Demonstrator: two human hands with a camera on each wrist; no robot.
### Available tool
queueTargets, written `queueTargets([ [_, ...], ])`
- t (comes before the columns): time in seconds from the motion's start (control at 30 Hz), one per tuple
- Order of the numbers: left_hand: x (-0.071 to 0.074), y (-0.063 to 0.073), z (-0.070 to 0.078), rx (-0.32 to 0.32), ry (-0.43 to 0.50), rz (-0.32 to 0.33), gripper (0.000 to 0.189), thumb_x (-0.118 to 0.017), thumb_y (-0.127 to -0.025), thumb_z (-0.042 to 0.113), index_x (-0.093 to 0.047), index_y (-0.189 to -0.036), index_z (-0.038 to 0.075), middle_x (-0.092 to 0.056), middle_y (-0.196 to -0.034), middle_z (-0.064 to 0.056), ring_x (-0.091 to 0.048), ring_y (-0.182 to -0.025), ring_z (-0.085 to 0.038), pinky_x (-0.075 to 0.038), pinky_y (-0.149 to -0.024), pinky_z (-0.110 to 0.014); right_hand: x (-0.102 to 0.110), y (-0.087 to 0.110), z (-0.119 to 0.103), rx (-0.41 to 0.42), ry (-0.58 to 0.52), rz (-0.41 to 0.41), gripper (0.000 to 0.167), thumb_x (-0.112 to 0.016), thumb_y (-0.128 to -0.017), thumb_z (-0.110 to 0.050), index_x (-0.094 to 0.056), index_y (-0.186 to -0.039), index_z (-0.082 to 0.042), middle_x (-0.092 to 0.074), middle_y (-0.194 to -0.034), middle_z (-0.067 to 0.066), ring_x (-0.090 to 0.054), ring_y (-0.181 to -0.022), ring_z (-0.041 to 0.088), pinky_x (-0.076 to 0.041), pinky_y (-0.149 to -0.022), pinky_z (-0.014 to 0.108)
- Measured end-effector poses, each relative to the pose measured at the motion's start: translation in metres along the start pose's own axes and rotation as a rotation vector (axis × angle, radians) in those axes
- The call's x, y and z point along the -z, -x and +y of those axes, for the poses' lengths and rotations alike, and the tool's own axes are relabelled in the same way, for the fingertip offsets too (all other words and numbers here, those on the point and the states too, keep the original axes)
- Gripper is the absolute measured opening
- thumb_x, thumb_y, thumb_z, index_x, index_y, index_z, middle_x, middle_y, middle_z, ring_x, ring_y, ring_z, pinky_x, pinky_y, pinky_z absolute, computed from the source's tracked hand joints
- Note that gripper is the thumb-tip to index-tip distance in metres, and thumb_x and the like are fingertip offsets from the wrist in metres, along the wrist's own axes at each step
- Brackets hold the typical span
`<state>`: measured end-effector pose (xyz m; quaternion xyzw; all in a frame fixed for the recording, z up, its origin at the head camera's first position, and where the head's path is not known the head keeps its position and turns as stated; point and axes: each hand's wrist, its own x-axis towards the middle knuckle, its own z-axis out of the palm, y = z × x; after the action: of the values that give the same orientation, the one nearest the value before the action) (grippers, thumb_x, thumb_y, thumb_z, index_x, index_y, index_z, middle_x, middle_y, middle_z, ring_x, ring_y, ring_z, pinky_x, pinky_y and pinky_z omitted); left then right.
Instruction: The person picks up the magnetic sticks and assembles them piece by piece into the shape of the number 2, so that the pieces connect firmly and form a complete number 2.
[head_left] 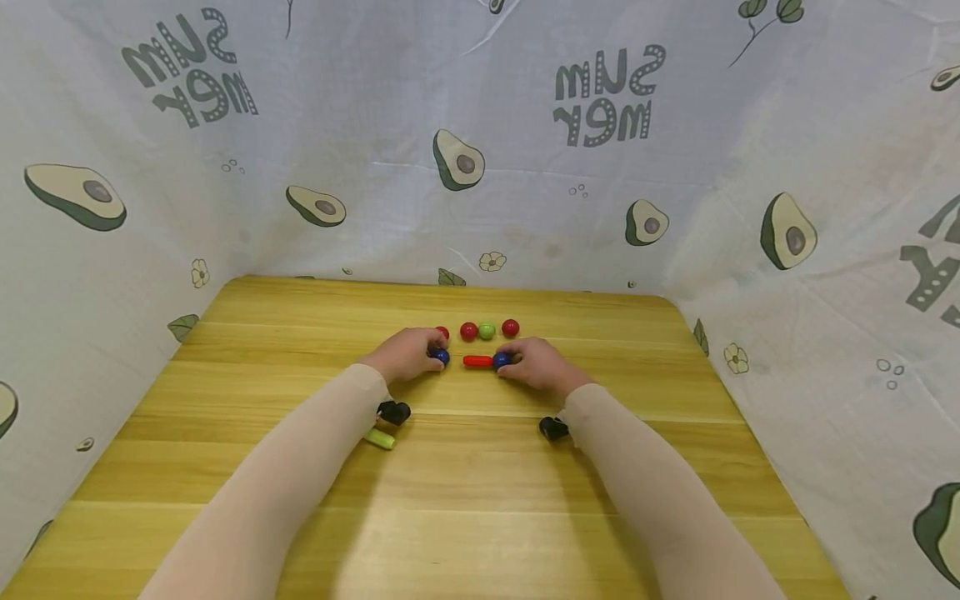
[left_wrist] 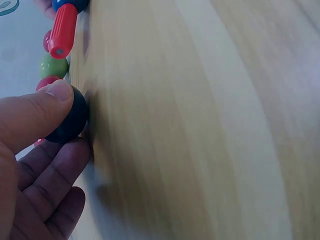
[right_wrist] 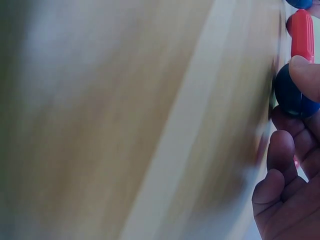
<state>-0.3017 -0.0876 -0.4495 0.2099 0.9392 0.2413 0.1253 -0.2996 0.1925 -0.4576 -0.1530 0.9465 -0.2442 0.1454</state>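
My left hand (head_left: 411, 353) pinches a dark blue ball (head_left: 440, 357) between thumb and fingers, low over the wooden table. Opposite it, my right hand (head_left: 542, 365) grips a second blue ball (head_left: 502, 361), from which a short red ribbed rod (head_left: 477, 361) sticks out toward the left hand. In the left wrist view the free end of the red rod (left_wrist: 63, 32) shows a small grey spot. A gap separates that end from the left hand's blue ball (left_wrist: 72, 117). The right wrist view shows the thumb on the right ball (right_wrist: 292, 95).
Behind the hands stand red balls (head_left: 468, 332) and a green ball (head_left: 487, 331) in a row. A yellow-green rod (head_left: 380, 439) lies under the left forearm. The wooden table (head_left: 465, 500) is bounded by a printed white cloth (head_left: 375, 225).
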Motion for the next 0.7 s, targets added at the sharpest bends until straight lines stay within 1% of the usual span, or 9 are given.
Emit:
queueTargets([
  [0.2, -0.0013, -0.0029, 0.0035, 0.007, 0.007, -0.005, 0.036, -0.075, -0.1, 0.026, -0.066, -0.133, 0.015, -0.07, -0.13, -0.01, -0.065, -0.12, -0.025, -0.049, -0.113, -0.044, 0.0003, -0.0057, -0.0036, -0.002, 0.0, -0.005, 0.043, -0.078, -0.097, -0.031, -0.07, -0.136, -0.012, -0.07, -0.129, 0.012, -0.061, -0.113, 0.029, -0.05, -0.11, 0.049],
  [0.33, -0.0038, -0.005, 0.0042, 0.003, 0.007, -0.006, 0.035, -0.075, -0.1, 0.027, -0.066, -0.132, 0.015, -0.071, -0.127, -0.01, -0.065, -0.118, -0.025, -0.05, -0.112, -0.044, -0.0007, -0.006, -0.0065, -0.015, -0.006, -0.009, 0.043, -0.078, -0.097, -0.031, -0.071, -0.135, -0.013, -0.07, -0.129, 0.011, -0.061, -0.113, 0.028, -0.05, -0.111, 0.048],
  [0.57, -0.0071, -0.0078, 0.0053, -0.008, 0.015, -0.01, 0.035, -0.076, -0.099, 0.027, -0.066, -0.131, 0.016, -0.071, -0.125, -0.009, -0.065, -0.114, -0.024, -0.05, -0.112, -0.044, -0.0028, -0.0067, -0.0097, -0.013, -0.016, -0.008, 0.045, -0.077, -0.098, -0.032, -0.07, -0.137, -0.012, -0.069, -0.134, 0.012, -0.062, -0.118, 0.029, -0.049, -0.113, 0.048],
  [0.7, -0.0071, -0.0073, 0.0062, -0.003, 0.017, -0.01, 0.035, -0.076, -0.099, 0.026, -0.066, -0.131, 0.016, -0.071, -0.124, -0.009, -0.065, -0.113, -0.025, -0.05, -0.113, -0.044, -0.0035, -0.0074, -0.0099, -0.021, -0.021, -0.006, 0.044, -0.078, -0.097, -0.031, -0.07, -0.137, -0.012, -0.069, -0.133, 0.012, -0.062, -0.119, 0.029, -0.048, -0.114, 0.048],
])
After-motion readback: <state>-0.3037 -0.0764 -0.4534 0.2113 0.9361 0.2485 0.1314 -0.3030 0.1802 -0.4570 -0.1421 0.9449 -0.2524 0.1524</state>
